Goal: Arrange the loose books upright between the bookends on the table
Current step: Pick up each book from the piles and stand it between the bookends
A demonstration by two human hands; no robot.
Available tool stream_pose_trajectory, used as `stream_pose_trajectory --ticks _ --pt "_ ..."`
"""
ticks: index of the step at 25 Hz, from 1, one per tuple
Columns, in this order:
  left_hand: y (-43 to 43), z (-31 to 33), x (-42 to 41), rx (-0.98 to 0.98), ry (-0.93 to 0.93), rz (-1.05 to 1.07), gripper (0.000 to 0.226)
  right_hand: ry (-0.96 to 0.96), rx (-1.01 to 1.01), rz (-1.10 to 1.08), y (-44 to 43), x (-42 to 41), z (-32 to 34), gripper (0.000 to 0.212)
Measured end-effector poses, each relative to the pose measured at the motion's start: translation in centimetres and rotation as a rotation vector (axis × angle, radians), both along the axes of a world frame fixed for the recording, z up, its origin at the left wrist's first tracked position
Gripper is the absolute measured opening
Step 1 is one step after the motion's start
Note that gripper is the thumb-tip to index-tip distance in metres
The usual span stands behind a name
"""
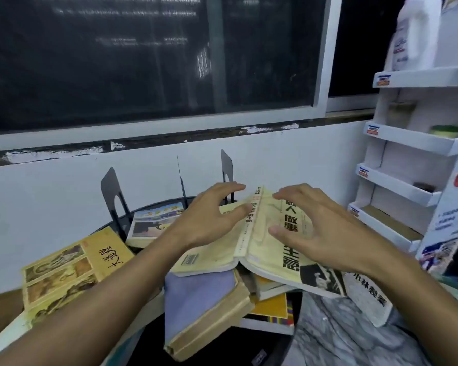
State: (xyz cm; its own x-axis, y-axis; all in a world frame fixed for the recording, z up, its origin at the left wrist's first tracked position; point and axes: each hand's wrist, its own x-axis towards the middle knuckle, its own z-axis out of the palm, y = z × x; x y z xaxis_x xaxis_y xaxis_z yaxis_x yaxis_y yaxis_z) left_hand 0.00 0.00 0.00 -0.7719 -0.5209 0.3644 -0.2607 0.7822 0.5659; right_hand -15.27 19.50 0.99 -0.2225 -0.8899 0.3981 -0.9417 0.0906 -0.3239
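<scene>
1. Left hand (pixel 209 217): fingers spread and curled, poised over the back cover of the yellow book (pixel 259 241); contact cannot be confirmed.
2. Right hand (pixel 317 228): fingers splayed above the front cover, grasping nothing.
3. Yellow book: lies open, covers up, spine raised, atop the heap of loose books.
4. Lilac-covered book (pixel 201 302): flat, beneath the yellow book's near edge.
5. Illustrated tan book (pixel 72 270): flat, at the left.
6. Black bookends (pixel 114 196): upright near the wall, behind the heap; no book stands between them.
7. White shelf rack (pixel 407 143): at the right.
</scene>
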Motion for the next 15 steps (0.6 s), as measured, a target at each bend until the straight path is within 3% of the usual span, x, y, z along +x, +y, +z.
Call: stream_pose_trajectory --ticks 7,11,15 --pt "-1.2 -0.2 -4.3 0.154 -0.213 -0.006 0.062 -0.015 0.186 -0.003 2.0 -0.1 -3.2 0.090" --pt "-1.8 0.4 -6.5 0.315 -0.276 0.002 0.074 -0.014 0.168 -0.007 2.1 0.3 -4.5 0.099" --pt "-1.5 1.2 -7.1 0.337 -0.278 0.003 0.067 -0.011 0.162 -0.004 2.2 0.4 -4.8 0.105"
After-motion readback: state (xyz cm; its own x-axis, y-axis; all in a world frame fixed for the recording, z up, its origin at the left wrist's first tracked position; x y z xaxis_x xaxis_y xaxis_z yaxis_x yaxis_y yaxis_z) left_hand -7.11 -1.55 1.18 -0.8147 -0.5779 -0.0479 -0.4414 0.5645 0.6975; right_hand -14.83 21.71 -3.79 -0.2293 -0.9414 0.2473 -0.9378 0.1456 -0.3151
